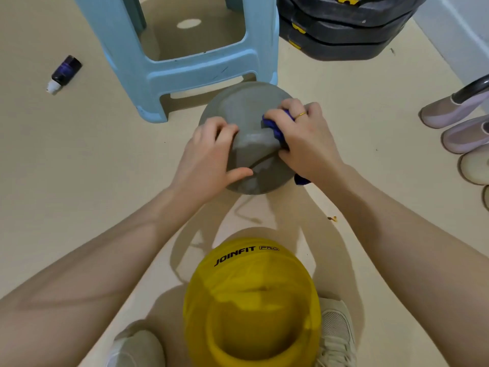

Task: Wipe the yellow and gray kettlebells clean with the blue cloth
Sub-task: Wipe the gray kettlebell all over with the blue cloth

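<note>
Far left on the beige floor there's a small dark purple bottle with a white cap (63, 73) lying on its side, well apart from the action, so I'd guess it's cleaner or just set out of the way. Next over is a pale blue plastic stool (185, 59), and the round gray kettlebell (243, 107) sits just in front of it, close enough to reach with both arms.

The left hand (209, 157) has its fingers curled over the left end of the handle with the thumb lying on the body. Looks like a bracing grip, so the bell doesn't roll or twist while it's getting rubbed.

The right hand (304, 133) is bunched around the blue cloth (277, 131), fingers closed on it and pressing it against the right end of the handle. A bit of cloth pokes out under the wrist too.

The yellow kettlebell with black JOINFIT lettering (251, 300) waits closest to the person, between the feet. Can't tell whether it's already wiped or next up.

Off right: stacked black weight plates (344, 30) and pale lilac boots (460, 112).
</note>
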### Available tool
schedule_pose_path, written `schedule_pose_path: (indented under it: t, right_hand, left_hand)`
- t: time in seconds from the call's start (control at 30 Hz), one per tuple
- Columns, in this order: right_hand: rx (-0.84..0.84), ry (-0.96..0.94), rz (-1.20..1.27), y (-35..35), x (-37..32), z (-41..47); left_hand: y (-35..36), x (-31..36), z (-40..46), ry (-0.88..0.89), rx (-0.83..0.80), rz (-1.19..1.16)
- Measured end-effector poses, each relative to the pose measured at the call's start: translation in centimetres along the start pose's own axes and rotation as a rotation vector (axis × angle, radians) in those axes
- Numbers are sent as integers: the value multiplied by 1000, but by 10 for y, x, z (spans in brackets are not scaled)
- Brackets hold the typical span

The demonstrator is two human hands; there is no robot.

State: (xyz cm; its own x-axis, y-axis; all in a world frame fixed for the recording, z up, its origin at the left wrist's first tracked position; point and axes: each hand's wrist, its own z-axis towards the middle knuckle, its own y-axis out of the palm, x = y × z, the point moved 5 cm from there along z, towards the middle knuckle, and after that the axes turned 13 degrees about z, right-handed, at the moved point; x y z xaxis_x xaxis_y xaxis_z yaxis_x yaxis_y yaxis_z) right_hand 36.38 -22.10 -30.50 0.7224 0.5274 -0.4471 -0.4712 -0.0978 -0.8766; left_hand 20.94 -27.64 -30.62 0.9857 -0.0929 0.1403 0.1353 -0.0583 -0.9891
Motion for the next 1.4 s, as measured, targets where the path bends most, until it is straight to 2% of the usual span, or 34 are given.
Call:
schedule_pose_path:
  t: [0.07, 0.17, 0.27, 0.33, 0.4, 0.43, 0.57, 0.6, 0.63, 0.7, 0.77, 0.83, 0.93, 0.97, 1.03, 1.13, 1.17, 1.27, 1.3, 1.37, 1.4]
  right_hand:
    - [14, 32, 64, -3, 6, 0]
    - [40, -34, 143, -2, 10, -1]
    - [257, 39, 305, -1, 22, -11]
    - [431, 248, 449, 9, 30, -25]
    - [383, 357, 440, 36, 21, -35]
    - [314, 305, 358, 49, 10, -36]
    - [112, -186, 128, 48, -10, -13]
    - [69, -187, 144, 39, -6, -4]
    - [63, -70, 197, 30, 5, 5]
    - [199, 286, 347, 22, 26, 10]
    - [301, 404, 395, 26, 18, 2]
    - [258, 280, 373, 32, 10, -8]
    - [91, 16, 317, 26, 21, -23]
    - [74, 11, 328, 23, 29, -26]
    - [130, 202, 465, 23, 38, -36]
    - [347, 579, 680, 28, 39, -56]
    - [363, 659, 781, 31, 36, -62]
    - [228, 845, 1310, 39, 29, -66]
    - [166, 885, 1420, 38, 28, -64]
    - [92, 925, 1387, 35, 29, -60]
    - [130, 958, 1312, 33, 33, -59]
  left_hand:
    - [9, 14, 4, -7, 51, 100]
    - [12, 18, 12, -31, 113, 148]
    - [9, 8, 17, -70, 135, 72]
    - [5, 3, 21, -128, 157, 9]
    - [3, -4, 29, -204, 151, -46]
    - [2, -7, 33, -227, 145, -58]
    - [1, -22, 32, -206, 149, -88]
    - [1, -23, 30, -197, 146, -90]
    - [1, -23, 29, -192, 146, -86]
    - [2, -17, 31, -184, 161, -61]
    - [4, -7, 34, -196, 174, -58]
    - [8, -3, 30, -223, 170, -123]
    - [16, 2, 15, -188, 187, -197]
    - [20, 7, 11, -164, 191, -193]
    - [29, 24, 6, -132, 207, -138]
    - [36, 48, 3, -130, 264, -73]
    - [37, 50, 2, -128, 278, -65]
    - [39, 42, -4, -146, 269, -58]
    - [39, 39, -7, -142, 265, -56]
    - [38, 35, -11, -114, 271, -40]
    - [38, 34, -13, -104, 276, -29]
